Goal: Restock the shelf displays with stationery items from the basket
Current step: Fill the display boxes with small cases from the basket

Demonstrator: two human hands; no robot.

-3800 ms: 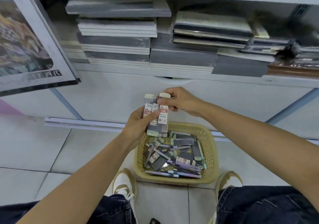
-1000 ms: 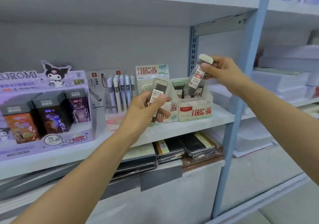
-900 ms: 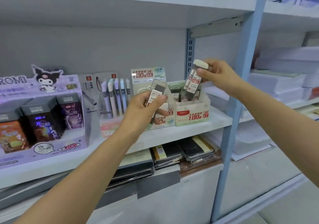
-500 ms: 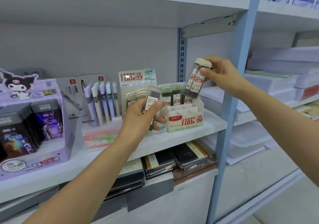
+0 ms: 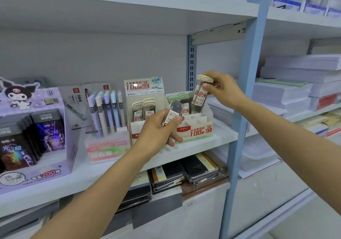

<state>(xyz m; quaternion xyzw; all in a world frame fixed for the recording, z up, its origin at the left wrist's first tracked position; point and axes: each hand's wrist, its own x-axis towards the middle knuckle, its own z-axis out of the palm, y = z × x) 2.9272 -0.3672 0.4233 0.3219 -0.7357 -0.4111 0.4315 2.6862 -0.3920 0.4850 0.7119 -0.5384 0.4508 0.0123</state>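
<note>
On the middle shelf (image 5: 224,136), two cardboard display boxes of pencil-lead cases stand side by side: a box marked 0.5 (image 5: 144,88) on the left and a box marked 0.7 (image 5: 196,131) on the right.

Right hand (image 5: 226,90) – thumb and fingers pinch the cream caps of two lead cases (image 5: 200,96) held together, nearly upright. The lower ends of this pair sit at the rear row of the 0.7 box, beside the green-capped cases (image 5: 178,98) there; whether they are seated in a compartment cannot be told.

Left hand (image 5: 156,128) – fingers and thumb are curled round a single lead case (image 5: 173,110), tilted with its top to the right, in front of the join between the two boxes and above the shelf edge.

Left of the 0.5 box stands a pen display (image 5: 106,111) of pastel pens, and further left a purple cartoon-character carton (image 5: 36,128). Wrapped notebooks (image 5: 186,172) lie stacked on the level below. A blue upright post (image 5: 247,91) bounds the bay on the right; beyond it are stacks of white paper (image 5: 295,84).
</note>
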